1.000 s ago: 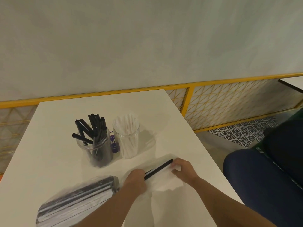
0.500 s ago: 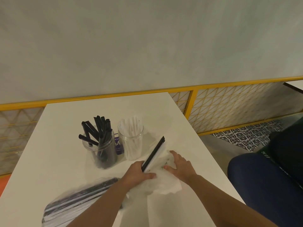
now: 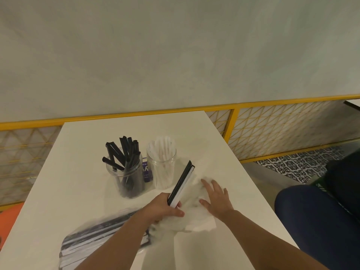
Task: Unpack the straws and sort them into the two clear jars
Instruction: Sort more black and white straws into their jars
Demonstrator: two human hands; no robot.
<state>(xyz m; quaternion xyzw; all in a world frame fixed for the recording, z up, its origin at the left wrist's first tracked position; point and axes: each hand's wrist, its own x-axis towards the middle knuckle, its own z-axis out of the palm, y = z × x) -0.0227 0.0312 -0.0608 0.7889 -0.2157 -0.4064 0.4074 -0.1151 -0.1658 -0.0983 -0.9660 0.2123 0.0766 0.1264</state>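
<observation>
Head view: your left hand (image 3: 165,208) grips a black straw (image 3: 179,182) by its near end, tip angled toward 1 o'clock, just right of the white-straw jar (image 3: 161,166). A white strip runs along it; wrapper or second straw, can't tell. Your right hand (image 3: 217,199) lies flat, fingers spread, on crumpled white wrapper (image 3: 196,224) at the straw's 3 o'clock.

Step, by my reading: unwrapping nearly done, sorting due. Next move calls for a swing toward 11 o'clock and an upright drop into the black-straw jar (image 3: 126,172), clearing the white one.

Pack (image 3: 93,238) lies at 7 o'clock. Purple label (image 3: 146,170) between jars: print unreadable.
</observation>
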